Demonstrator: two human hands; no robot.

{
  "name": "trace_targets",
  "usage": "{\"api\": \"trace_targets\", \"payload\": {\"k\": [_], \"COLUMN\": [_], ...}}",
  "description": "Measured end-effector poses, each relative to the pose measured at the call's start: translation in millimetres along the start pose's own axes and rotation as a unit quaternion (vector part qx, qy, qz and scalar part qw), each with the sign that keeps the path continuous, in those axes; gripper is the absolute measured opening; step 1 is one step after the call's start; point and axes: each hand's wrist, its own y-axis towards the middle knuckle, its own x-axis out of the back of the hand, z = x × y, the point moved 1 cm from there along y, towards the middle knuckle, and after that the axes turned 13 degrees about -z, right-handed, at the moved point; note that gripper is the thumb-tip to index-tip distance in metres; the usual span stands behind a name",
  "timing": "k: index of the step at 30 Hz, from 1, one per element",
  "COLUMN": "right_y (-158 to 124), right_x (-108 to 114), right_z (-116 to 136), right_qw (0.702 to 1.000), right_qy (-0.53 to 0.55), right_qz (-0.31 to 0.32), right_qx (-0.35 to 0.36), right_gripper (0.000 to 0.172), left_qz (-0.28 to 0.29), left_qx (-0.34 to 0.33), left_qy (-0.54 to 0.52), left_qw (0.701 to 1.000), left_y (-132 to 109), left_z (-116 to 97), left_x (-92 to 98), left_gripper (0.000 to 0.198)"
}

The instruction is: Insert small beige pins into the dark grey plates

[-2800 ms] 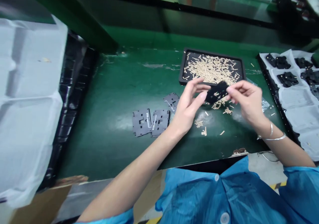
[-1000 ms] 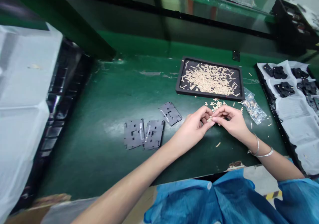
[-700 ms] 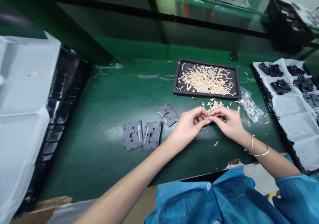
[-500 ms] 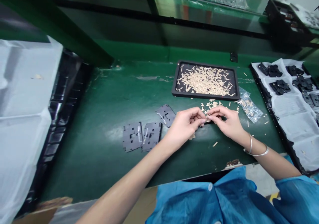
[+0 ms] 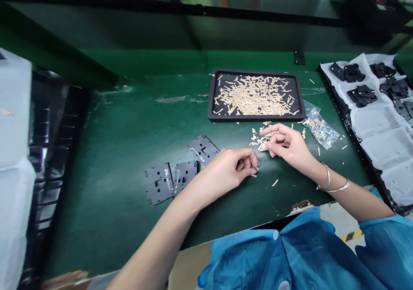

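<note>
My left hand (image 5: pixel 237 165) is closed just above the green table, its thumb and fingers drawn together. A small dark edge and a pale bit show at its fingertips; the rest of what it holds is hidden. My right hand (image 5: pixel 290 148) hovers over a loose pile of small beige pieces (image 5: pixel 262 141), index finger stretched out and thumb apart from it. Nothing shows between those fingers. Left of my left hand lie flat dark plates with cut-outs: one plate (image 5: pixel 204 149) behind, another plate (image 5: pixel 158 184) at the left, and a third plate (image 5: pixel 185 174) partly behind my forearm.
A black tray (image 5: pixel 213 105) full of beige strips stands behind my hands. Beside it lies a clear plastic bag (image 5: pixel 322 131) with beige bits. At the right, a white-lined tray (image 5: pixel 371 120) holds black parts; another lined tray (image 5: pixel 16 131) is at the left. A black part (image 5: pixel 299 57) lies at the back.
My hands have come apart: the left has drawn down and toward me, the right has opened over the beige pile. The view has shifted slightly.
</note>
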Motion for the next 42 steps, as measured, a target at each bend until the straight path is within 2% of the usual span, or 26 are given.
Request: {"api": "trace_targets", "payload": {"k": [3, 6, 8, 10, 13, 15, 18, 21, 25, 28, 36, 42], "right_y": [-1, -2, -2, -1, -1, -3, -7, -11, -11, -10, -10, -14], "right_x": [-1, -1, 0, 0, 0, -1, -2, -2, -2, -3, -4, -4], "right_z": [0, 0, 1, 2, 4, 6, 10, 14, 13, 11, 9, 9], "right_qw": [1.000, 1.000, 0.999, 0.995, 0.987, 0.986, 0.989, 0.994, 0.998, 0.998, 0.998, 0.974], "right_qy": [-0.004, 0.003, 0.020, 0.039, 0.043, 0.028, 0.000, -0.011, 0.005, -0.011, -0.020, -0.122], "right_qz": [0.011, 0.023, 0.047, 0.090, 0.152, 0.164, 0.147, 0.098, 0.005, -0.028, -0.035, -0.085], "right_qx": [-0.003, -0.009, -0.014, -0.019, -0.016, -0.002, 0.029, 0.053, 0.057, 0.050, 0.049, 0.173], "right_gripper": [0.017, 0.018, 0.019, 0.018, 0.017, 0.018, 0.022, 0.025, 0.022, 0.012, 0.011, 0.006], "left_qz": [0.002, -0.036, -0.070, -0.082, -0.034, 0.007, 0.022, 0.004, -0.055, -0.104, -0.108, -0.148], "left_qx": [0.010, 0.004, -0.006, -0.010, -0.011, -0.013, -0.013, -0.014, -0.009, -0.002, -0.022, -0.064], "left_qy": [-0.006, -0.013, -0.039, -0.084, -0.174, -0.228, -0.287, -0.325, -0.362, -0.370, -0.302, -0.232], "left_qw": [1.000, 0.999, 0.997, 0.993, 0.984, 0.974, 0.958, 0.946, 0.931, 0.923, 0.947, 0.959], "left_y": [-1, 0, 2, 3, 3, 3, 4, 3, 2, 2, 1, 0], "left_z": [0, -3, -6, -8, -7, -6, -6, -8, -12, -14, -17, -16], "left_x": [-0.5, -0.1, 1.2, 2.6, 1.2, -2.8, -9.7, -13.1, -13.1, -13.1, -12.9, -11.9], "left_gripper": [0.007, 0.007, 0.005, 0.012, 0.025, 0.029, 0.026, 0.023, 0.020, 0.021, 0.026, 0.022]}}
